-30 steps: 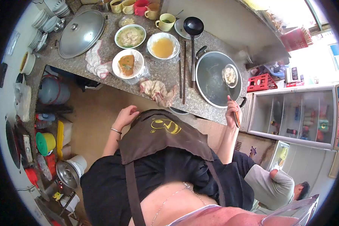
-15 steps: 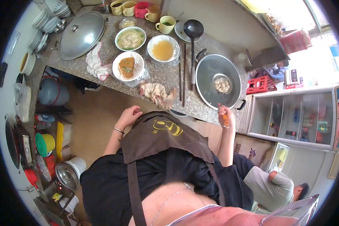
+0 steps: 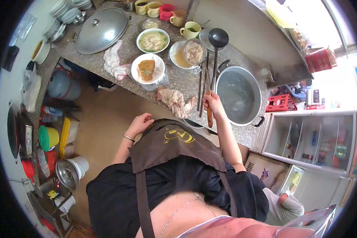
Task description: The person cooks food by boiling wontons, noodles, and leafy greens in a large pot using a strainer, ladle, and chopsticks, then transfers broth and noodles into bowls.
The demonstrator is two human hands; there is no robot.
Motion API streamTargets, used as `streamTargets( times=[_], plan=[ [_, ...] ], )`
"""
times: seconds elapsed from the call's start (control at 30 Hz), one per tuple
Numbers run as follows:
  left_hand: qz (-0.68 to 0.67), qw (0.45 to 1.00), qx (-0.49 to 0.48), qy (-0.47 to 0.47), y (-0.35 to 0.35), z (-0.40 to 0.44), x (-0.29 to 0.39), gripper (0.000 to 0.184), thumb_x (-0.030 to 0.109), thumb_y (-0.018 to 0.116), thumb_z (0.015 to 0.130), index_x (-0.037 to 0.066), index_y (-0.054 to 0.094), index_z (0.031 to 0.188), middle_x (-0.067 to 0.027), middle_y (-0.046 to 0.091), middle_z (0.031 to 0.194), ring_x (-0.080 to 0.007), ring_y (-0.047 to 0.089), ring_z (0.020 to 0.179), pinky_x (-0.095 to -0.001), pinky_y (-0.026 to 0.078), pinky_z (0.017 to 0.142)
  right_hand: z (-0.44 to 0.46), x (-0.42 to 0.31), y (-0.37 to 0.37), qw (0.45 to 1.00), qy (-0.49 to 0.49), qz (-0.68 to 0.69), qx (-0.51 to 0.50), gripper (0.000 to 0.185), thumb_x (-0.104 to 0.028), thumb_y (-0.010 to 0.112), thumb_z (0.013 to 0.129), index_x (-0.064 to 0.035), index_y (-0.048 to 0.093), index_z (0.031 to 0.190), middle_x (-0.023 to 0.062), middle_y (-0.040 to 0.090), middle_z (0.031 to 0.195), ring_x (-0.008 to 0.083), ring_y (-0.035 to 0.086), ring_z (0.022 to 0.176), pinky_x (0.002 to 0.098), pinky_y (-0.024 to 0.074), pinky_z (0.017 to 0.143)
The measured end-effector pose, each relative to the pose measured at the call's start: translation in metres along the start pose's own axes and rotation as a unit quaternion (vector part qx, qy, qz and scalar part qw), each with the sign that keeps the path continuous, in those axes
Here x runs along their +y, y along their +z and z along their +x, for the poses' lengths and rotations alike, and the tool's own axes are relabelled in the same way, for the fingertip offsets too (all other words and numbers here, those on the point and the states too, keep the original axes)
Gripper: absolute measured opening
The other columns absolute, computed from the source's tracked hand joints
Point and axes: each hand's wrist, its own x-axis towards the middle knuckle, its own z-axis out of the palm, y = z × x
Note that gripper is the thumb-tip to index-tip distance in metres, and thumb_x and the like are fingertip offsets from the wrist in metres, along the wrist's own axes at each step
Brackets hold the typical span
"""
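My right hand (image 3: 213, 103) is closed around the wooden handle of a strainer (image 3: 207, 82). The strainer's basket, filled with pale food pieces (image 3: 194, 52), is over the right side of a white bowl of light broth (image 3: 179, 59). Whether basket and broth touch, I cannot tell. Loosely bent and empty, my left hand (image 3: 141, 123) hangs beside the brown apron (image 3: 174, 139), off the counter. Right of the strainer stands a big pot of steaming liquid (image 3: 238, 97). Left of the broth are a bowl of pale food in soup (image 3: 152, 41) and a bowl with a brown piece (image 3: 146, 70).
A black ladle (image 3: 218, 38) and long chopsticks (image 3: 200, 91) lie beside the pot. Crumpled cloths (image 3: 174, 101) lie along the counter's front edge. A large lid (image 3: 102, 31) rests at left, and several mugs (image 3: 154, 8) line the back. Another person's sleeve (image 3: 290, 209) shows at lower right.
My right hand has moved left and lifted the strainer with its food out of the pot, bringing it over the broth bowl. My left hand stays by the apron. The view has shifted slightly.
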Motion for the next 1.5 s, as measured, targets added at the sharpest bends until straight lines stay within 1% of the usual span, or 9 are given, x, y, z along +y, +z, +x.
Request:
streamTargets(
  times=[0.27,0.47,0.53,0.6,0.67,0.8,1.07,1.33,1.5],
  plan=[
    [0.000,0.998,0.011,-0.063,-0.006,-0.030,-0.008,0.039,0.027,0.063,0.083,0.000,0.056,0.110,-0.0136,0.065,0.094,-0.0226,0.062,0.086,-0.0326,0.049,0.076,0.031,0.015,0.025,0.888,-0.197,-0.370,0.191,0.051,-0.018,0.052,0.080,0.0016,0.042,0.127,0.0264,0.061,0.090,0.0411,0.061,0.083,0.0414,0.0476,0.076],
    [-0.007,0.999,0.002,-0.044,0.007,-0.022,-0.013,0.039,0.026,0.064,0.081,-0.001,0.056,0.109,-0.0153,0.065,0.094,-0.0234,0.064,0.085,-0.0333,0.050,0.077,0.013,0.016,0.006,0.886,-0.210,-0.348,0.221,0.051,-0.013,0.052,0.081,0.0021,0.039,0.128,0.0264,0.061,0.095,0.0399,0.060,0.084,0.0422,0.0473,0.074],
    [0.000,0.999,-0.014,-0.042,0.007,-0.017,-0.005,0.039,0.026,0.064,0.081,-0.001,0.056,0.109,-0.0154,0.065,0.094,-0.0234,0.064,0.086,-0.0335,0.050,0.077,0.005,0.030,-0.016,0.899,-0.207,-0.279,0.266,0.051,-0.012,0.057,0.080,0.0025,0.042,0.127,0.0172,0.062,0.080,0.0214,0.060,0.070,0.0315,0.0468,0.067],
    [-0.010,0.999,-0.008,-0.035,0.009,-0.009,0.001,0.039,0.026,0.063,0.081,0.000,0.056,0.109,-0.0152,0.065,0.095,-0.0240,0.064,0.086,-0.0337,0.050,0.077,0.014,0.069,-0.053,0.871,-0.309,-0.186,0.333,0.052,-0.012,0.056,0.081,0.0037,0.041,0.128,0.0125,0.063,0.080,0.0166,0.058,0.070,0.0296,0.0462,0.067],
    [0.005,0.999,-0.020,-0.034,0.009,-0.007,0.007,0.038,0.026,0.063,0.082,0.000,0.056,0.110,-0.0149,0.065,0.096,-0.0237,0.064,0.086,-0.0334,0.050,0.077,0.004,0.094,-0.095,0.868,-0.234,-0.201,0.390,0.053,-0.013,0.056,0.081,0.0045,0.041,0.128,0.0114,0.063,0.088,0.0148,0.057,0.077,0.0281,0.0455,0.071],
    [0.019,0.999,-0.025,-0.024,0.023,0.007,-0.003,0.037,0.025,0.063,0.082,0.002,0.057,0.110,-0.0139,0.065,0.097,-0.0224,0.064,0.087,-0.0325,0.050,0.077,-0.021,0.130,-0.158,0.830,-0.092,-0.249,0.490,0.057,-0.017,0.056,0.080,0.0041,0.039,0.130,0.0215,0.061,0.104,0.0291,0.061,0.092,0.0353,0.0457,0.081],
    [0.025,0.997,-0.066,-0.041,0.045,0.012,0.024,0.037,0.023,0.063,0.082,0.001,0.057,0.110,-0.0133,0.065,0.095,-0.0208,0.064,0.086,-0.0314,0.050,0.076,-0.007,0.167,-0.212,0.849,0.085,-0.252,0.456,0.047,-0.022,0.052,0.076,0.0052,0.050,0.113,0.0273,0.060,0.099,0.0421,0.057,0.096,0.0459,0.0444,0.083],
    [-0.001,0.997,-0.055,-0.061,0.058,0.002,0.022,0.037,0.021,0.062,0.083,-0.002,0.055,0.111,-0.0146,0.064,0.096,-0.0207,0.063,0.085,-0.0310,0.050,0.075,0.071,0.167,-0.230,0.937,0.130,-0.006,0.323,0.024,-0.020,0.052,0.079,0.0032,0.057,0.083,0.0081,0.051,0.058,0.0211,0.053,0.052,0.0341,0.0398,0.046],
    [-0.015,0.996,-0.043,-0.072,0.063,-0.003,0.013,0.038,0.021,0.063,0.083,-0.002,0.055,0.112,-0.0151,0.064,0.098,-0.0210,0.063,0.086,-0.0316,0.050,0.076,0.074,0.186,-0.248,0.933,0.073,-0.269,0.227,0.023,-0.018,0.051,0.080,0.0036,0.056,0.081,0.0096,0.052,0.057,0.0211,0.051,0.046,0.0366,0.0398,0.041]
  ],
)
